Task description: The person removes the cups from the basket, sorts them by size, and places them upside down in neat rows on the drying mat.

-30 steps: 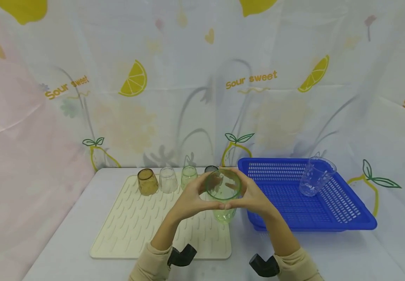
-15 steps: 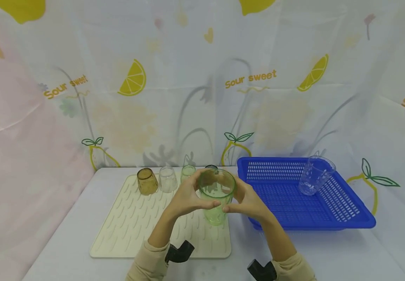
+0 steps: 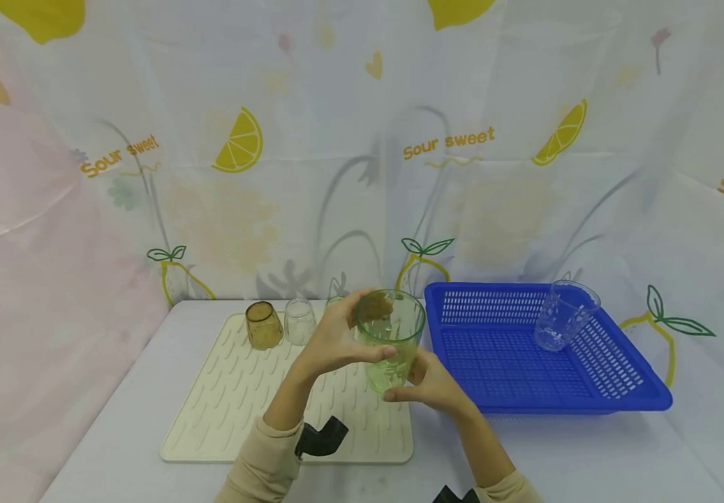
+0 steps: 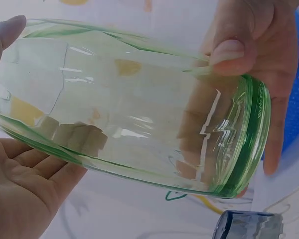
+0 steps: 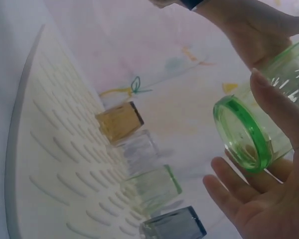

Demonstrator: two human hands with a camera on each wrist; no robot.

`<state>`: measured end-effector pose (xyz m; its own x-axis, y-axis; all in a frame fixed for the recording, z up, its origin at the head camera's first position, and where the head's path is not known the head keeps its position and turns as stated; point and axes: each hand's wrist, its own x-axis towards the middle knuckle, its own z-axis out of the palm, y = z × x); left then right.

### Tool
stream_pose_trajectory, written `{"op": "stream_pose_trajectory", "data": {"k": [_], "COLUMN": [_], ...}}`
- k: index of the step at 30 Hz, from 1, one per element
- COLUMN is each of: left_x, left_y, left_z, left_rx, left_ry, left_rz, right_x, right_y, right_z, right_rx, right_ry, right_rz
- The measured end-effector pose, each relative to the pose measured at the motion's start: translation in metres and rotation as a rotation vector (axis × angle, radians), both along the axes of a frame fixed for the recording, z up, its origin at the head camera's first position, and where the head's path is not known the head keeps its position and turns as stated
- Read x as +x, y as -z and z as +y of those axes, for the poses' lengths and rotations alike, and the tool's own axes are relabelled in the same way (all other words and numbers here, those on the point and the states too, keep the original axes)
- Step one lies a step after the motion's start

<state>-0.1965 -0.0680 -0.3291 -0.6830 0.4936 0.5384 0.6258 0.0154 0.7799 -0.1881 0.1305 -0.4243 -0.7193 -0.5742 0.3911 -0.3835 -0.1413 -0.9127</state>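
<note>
A large green-tinted drinking glass (image 3: pixel 377 377) is held up over the right part of the cream drying mat (image 3: pixel 274 419), rim upward. My left hand (image 3: pixel 333 342) grips its upper part, thumb across the near side. Lower down, my right hand (image 3: pixel 433 384) holds it around the base; in the left wrist view the right thumb (image 4: pixel 229 57) presses the wall near the thick green bottom (image 4: pixel 251 139). Fingers of the right hand (image 5: pixel 269 199) lie beneath the glass in the right wrist view.
Along the mat's back edge stand an amber glass (image 3: pixel 264 326), a clear glass (image 3: pixel 299 323), a small green glass (image 5: pixel 152 189) and a blue-grey glass (image 5: pixel 175 225). To the right, a blue plastic basket (image 3: pixel 525 404) holds a tilted clear glass (image 3: pixel 563 318). A printed cloth (image 3: pixel 311 209) hangs behind.
Both hands were level around the upper glass; the right hand has slid down to the base, while the left stays near the rim. The glass has shifted slightly left.
</note>
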Motion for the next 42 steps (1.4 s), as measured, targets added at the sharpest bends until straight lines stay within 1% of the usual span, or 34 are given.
{"op": "stream_pose_trajectory", "data": {"k": [4, 7, 11, 14, 17, 21, 23, 26, 28, 32, 37, 42], "left_x": [0.0, 0.0, 0.0, 0.0, -0.001, -0.002, -0.002, -0.002, -0.001, 0.0, 0.0, 0.002], "left_y": [-0.001, -0.001, 0.0, 0.002, 0.005, 0.008, 0.01, 0.013, 0.015, 0.02, 0.026, 0.029], "left_z": [0.001, 0.001, -0.002, -0.008, -0.017, -0.028, -0.033, -0.04, -0.044, -0.048, -0.046, -0.038], "left_rx": [-0.008, -0.004, 0.03, 0.053, 0.057, 0.06, 0.047, 0.008, -0.031, -0.089, -0.13, -0.175], "left_ry": [-0.014, -0.01, 0.029, 0.054, 0.056, 0.057, 0.047, 0.021, 0.0, 0.007, 0.02, -0.004], "left_rz": [0.0, -0.014, -0.076, -0.114, -0.126, -0.15, -0.166, -0.185, -0.202, -0.249, -0.302, -0.351], "right_x": [0.0, 0.0, 0.002, 0.003, 0.003, 0.002, 0.001, 0.0, -0.001, -0.002, -0.004, -0.003], "right_y": [0.003, 0.004, 0.004, 0.003, 0.001, -0.003, -0.006, -0.012, -0.016, -0.025, -0.033, -0.042], "right_z": [-0.001, -0.001, 0.001, 0.005, 0.009, 0.016, 0.022, 0.032, 0.038, 0.048, 0.054, 0.055], "right_rx": [0.013, 0.014, -0.007, -0.022, -0.038, -0.091, -0.127, -0.175, -0.215, -0.287, -0.338, -0.405], "right_ry": [0.009, 0.019, 0.032, 0.042, 0.04, 0.018, 0.009, 0.002, -0.017, -0.03, 0.016, 0.055], "right_rz": [-0.031, -0.051, -0.069, -0.1, -0.132, -0.155, -0.164, -0.149, -0.127, -0.081, -0.059, -0.041]}}
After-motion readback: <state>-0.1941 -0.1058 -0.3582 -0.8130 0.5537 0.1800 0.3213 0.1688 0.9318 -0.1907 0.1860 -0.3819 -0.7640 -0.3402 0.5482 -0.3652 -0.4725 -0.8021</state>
